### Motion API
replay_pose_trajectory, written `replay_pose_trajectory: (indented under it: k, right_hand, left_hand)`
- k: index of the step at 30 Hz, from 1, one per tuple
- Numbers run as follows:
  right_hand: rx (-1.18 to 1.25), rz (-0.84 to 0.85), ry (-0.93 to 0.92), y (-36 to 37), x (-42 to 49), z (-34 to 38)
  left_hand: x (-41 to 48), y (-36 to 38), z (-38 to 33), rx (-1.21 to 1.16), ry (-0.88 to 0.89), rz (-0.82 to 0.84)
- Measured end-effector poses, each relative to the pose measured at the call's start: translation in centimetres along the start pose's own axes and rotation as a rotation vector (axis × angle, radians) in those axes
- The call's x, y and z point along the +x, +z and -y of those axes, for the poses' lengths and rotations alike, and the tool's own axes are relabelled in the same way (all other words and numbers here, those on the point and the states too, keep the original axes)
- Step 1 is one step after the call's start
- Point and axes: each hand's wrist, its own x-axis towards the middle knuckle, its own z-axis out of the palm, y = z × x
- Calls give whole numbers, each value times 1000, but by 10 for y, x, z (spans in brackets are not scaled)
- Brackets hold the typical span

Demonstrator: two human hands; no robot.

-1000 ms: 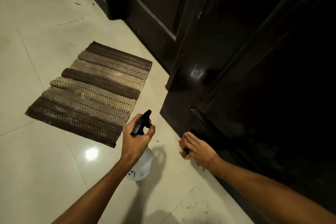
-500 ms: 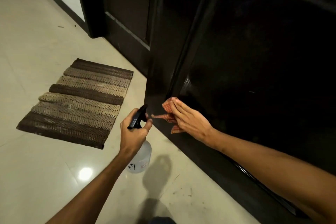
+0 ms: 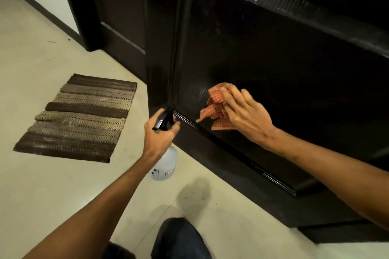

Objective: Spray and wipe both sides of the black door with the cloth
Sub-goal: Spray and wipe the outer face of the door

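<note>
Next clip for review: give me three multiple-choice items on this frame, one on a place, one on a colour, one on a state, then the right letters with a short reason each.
1. Where does the striped brown woven mat lie?
A. on the tiled floor, left of the black wooden door
B. hung on the door
C. under the bottle

2. What colour is the checked cloth?
A. blue
B. orange-red
C. white

3. What is the left hand doing?
A. resting flat on the floor
B. pressing the mat
C. gripping the black trigger head of the clear plastic spray bottle

Answers: 1 A, the mat lies flat on the floor apart from the door; 2 B, the cloth under the right hand shows orange-red checks; 3 C, its fingers curl round the trigger head.
</note>
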Motion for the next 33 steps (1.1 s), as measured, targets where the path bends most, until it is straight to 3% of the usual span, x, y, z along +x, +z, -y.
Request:
replay_pose_trajectory:
  k: [3,8,13,17,24,28,33]
  right_hand:
    - [137,1,87,-16,4,-9]
    - [289,-34,-59,13,43,48]
    - [280,48,-224,53,75,113]
    - [167,109,-308,85,38,148]
    - [141,188,-254,92,-38,159]
    - [300,214,-232,84,-97,143]
    - [450,227,34,56,-179,123]
  left_hand:
    - [-13,12,-3,-16,57,40]
    - [-15,21,-1,-33,36,36]
    - [0,16,13,-26,40,24]
    - [11,13,21,9,8,11]
    - [3,15,32,44,-14,31]
    - [-11,23,31,25,-26,57]
    - [-47,51,19,13,-23,137]
